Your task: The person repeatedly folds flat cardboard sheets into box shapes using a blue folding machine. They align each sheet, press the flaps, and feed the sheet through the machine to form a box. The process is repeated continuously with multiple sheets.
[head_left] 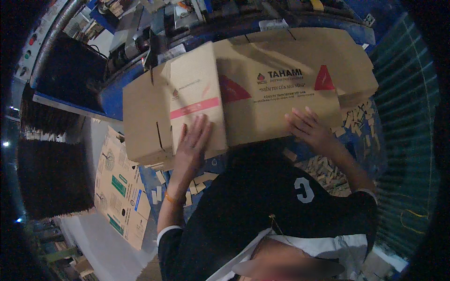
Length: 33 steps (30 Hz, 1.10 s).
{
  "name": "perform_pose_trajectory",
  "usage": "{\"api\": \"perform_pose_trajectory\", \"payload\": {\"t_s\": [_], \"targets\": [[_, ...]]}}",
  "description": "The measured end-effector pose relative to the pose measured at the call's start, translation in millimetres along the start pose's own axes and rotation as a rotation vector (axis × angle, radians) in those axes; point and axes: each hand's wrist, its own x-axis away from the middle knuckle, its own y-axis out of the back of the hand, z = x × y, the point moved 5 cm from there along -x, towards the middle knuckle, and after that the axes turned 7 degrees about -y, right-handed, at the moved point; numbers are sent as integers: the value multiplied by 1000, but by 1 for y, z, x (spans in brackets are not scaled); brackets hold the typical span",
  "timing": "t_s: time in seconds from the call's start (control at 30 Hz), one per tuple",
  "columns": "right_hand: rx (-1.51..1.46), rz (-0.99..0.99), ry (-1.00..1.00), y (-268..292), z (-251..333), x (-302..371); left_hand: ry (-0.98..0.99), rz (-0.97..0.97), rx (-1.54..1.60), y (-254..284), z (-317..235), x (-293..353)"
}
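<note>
A stack of flattened brown cardboard box blanks point(262, 89) with red triangle marks lies on a blue machine table in front of me. On top at the left sits a smaller blank with a pink stripe point(192, 100). My left hand point(191, 144) lies flat, fingers spread, on the near edge of that striped blank. My right hand point(309, 129) rests with fingers apart on the near edge of the large blank. Neither hand is closed around anything.
A blue machine point(117, 93) with rollers and metal parts stands behind the stack. Small cardboard offcuts point(328, 171) litter the floor. A printed flat carton point(122, 192) leans at the lower left. Dark brush-like blocks point(51, 178) are at the left.
</note>
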Motion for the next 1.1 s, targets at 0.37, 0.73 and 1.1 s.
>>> {"api": "perform_pose_trajectory", "payload": {"t_s": [0.37, 0.73, 1.1], "targets": [[-223, -53, -82, 14, -1, -35, 32, 36, -21, -8, -5, -10], [-1509, 314, -601, -70, 14, -219, 467, -400, 555, 10, 39, -2], [-1451, 164, -619, -62, 18, -216, 861, -571, 232, -17, 133, -35]]}}
